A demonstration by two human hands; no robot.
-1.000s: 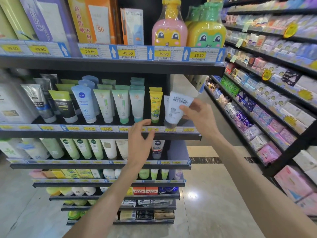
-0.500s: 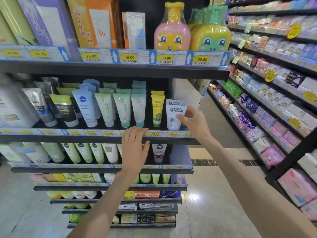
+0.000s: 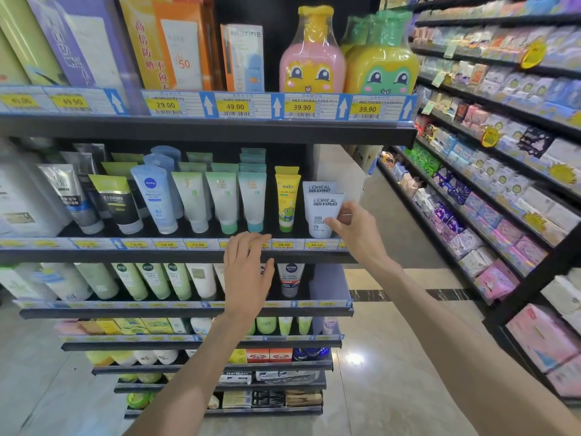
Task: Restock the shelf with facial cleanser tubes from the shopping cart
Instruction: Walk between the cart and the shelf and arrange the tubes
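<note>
A: Where is the cleanser tube [image 3: 323, 212] just now?

B: At the right end of the shelf [image 3: 176, 255], standing cap-down right behind the price strip [image 3: 315, 245]. A second tube [image 3: 319, 187] of the same make stands just behind it, so it fronts that row.

A: And the right hand [image 3: 355, 228]?

B: It pinches the tube's right edge, thumb low on the front, fingers curled round the side. I'd say that is to keep the tube upright and the label facing out while it settles.

A: What is the left hand [image 3: 248, 269] doing?

B: It holds nothing. The fingers are straight and close together, their tips lying on the price strip, left of the tube and below the yellow tube [image 3: 286, 199]. My guess is that it steadies the person, or stands ready to straighten the neighbours.

A: Why cap-down?

B: Every tube on that shelf stands so; the flat cap makes a base.

A: And the cart?

B: Not in view, so I can't say what is left to bring.

A: Any risk?

B: The tube could tip when released.
</note>
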